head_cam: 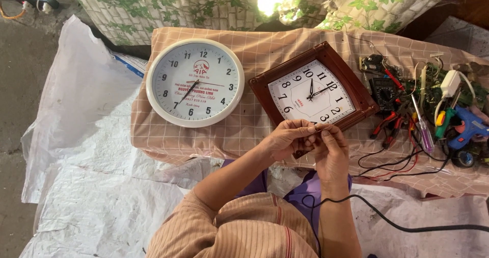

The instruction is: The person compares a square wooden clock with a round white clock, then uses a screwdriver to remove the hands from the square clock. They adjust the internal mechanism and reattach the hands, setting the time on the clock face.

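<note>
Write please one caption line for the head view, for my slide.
Both hands, left and right, grip the near corner of a brown square clock; a round white clock lies beside it.

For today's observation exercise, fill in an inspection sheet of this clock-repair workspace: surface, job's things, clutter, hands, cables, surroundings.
Surface: low table under a checked beige cloth.
Job's things: brown square wall clock, tilted, at the table's near edge; round white wall clock lying flat to its left.
Clutter: pliers, screwdriver, blue glue gun, circuit boards at right.
Hands: left hand and right hand together at the square clock's lower corner; whether they hold something small cannot be told.
Cables: black cable across the lap; thin leads by the tools.
Surroundings: white plastic sheet on the floor; leaf-patterned fabric behind.
</note>
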